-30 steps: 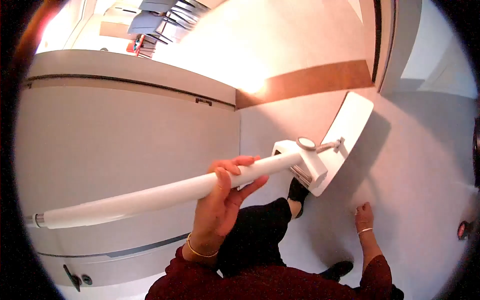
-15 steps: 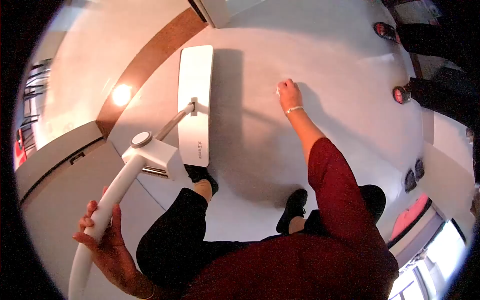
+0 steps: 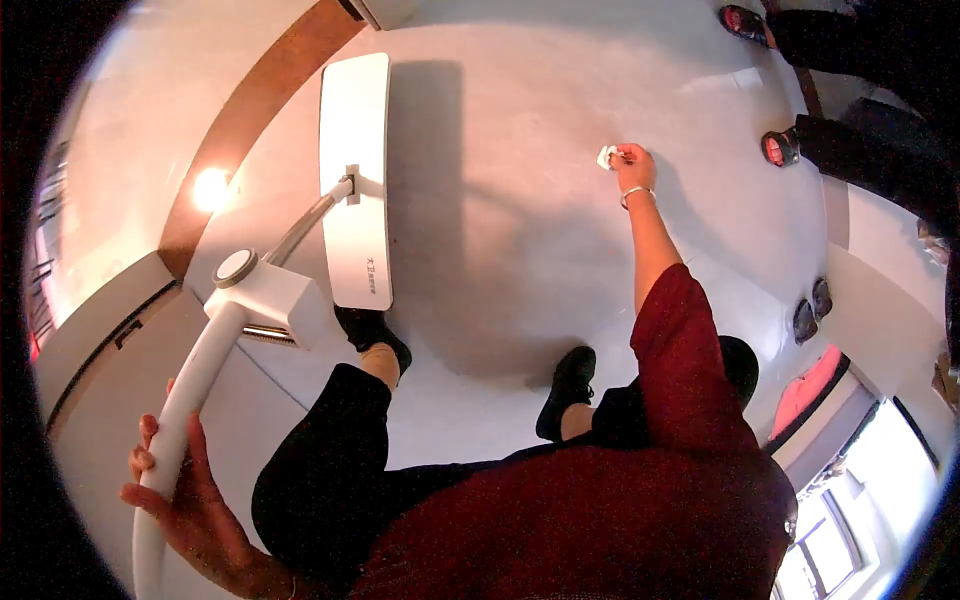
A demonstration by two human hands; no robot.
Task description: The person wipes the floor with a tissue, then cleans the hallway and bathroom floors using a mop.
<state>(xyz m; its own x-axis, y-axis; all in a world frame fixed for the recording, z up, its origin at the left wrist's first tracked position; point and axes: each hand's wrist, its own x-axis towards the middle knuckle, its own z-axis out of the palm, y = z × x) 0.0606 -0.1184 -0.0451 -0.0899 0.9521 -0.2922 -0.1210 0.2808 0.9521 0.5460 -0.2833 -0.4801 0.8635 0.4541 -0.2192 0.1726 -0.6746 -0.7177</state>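
Note:
My left hand is wrapped round the white handle of a flat mop. From a boxy white housing a thin pole slants to the long white mop head, which lies flat on the floor beside my left shoe. My right hand is stretched out low over the floor, away from the mop. Pinched in its fingers is a crumpled white piece that looks like tissue.
A bright light glare shows on the left. Another person's legs and dark shoes are at the upper right. A pair of dark slippers lies at the right, near a pink cushion. A white cabinet is at left.
My right hand has shifted right in view, and the white piece now shows more fully. The mop appears further left and higher as the view has shifted; my left hand keeps its grip.

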